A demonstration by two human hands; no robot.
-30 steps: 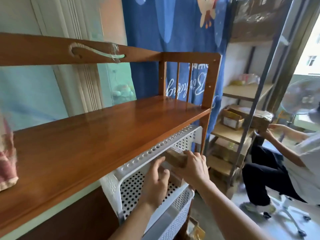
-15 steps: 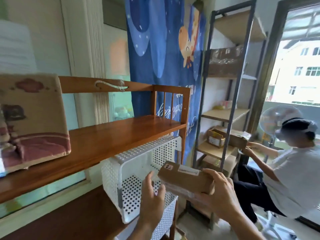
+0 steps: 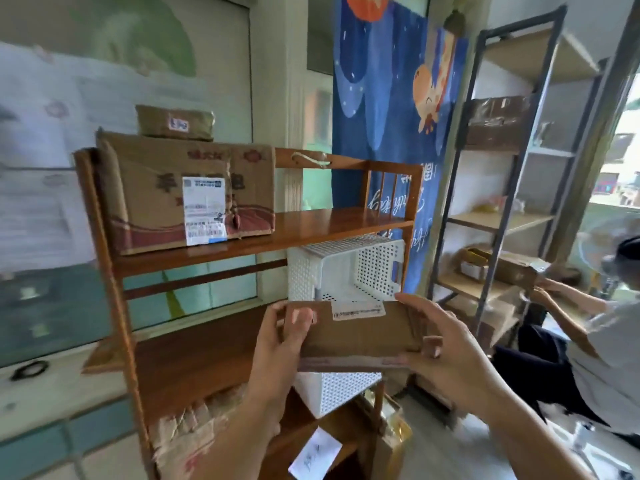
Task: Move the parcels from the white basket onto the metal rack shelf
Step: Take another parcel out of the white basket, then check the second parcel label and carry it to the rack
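Observation:
A flat brown parcel (image 3: 360, 336) with a white label is held level in front of me. My left hand (image 3: 280, 344) grips its left end and my right hand (image 3: 446, 351) grips its right end. Just behind the parcel, the white perforated basket (image 3: 349, 268) sits on the middle shelf of a wooden rack, its open side facing me; I see no parcel inside it. The metal rack (image 3: 498, 188) with wooden shelves stands at the right, holding brown boxes on an upper shelf and a lower shelf.
The wooden rack (image 3: 311, 223) carries a large labelled cardboard box (image 3: 183, 192) with a small parcel (image 3: 175, 122) on top. A second person (image 3: 602, 341) sits at the right, hands on a box at the metal rack. A blue curtain (image 3: 384, 109) hangs behind.
The parcel has come out of the basket and now sits in both hands, my left hand having closed on its end. My view has pulled back and risen.

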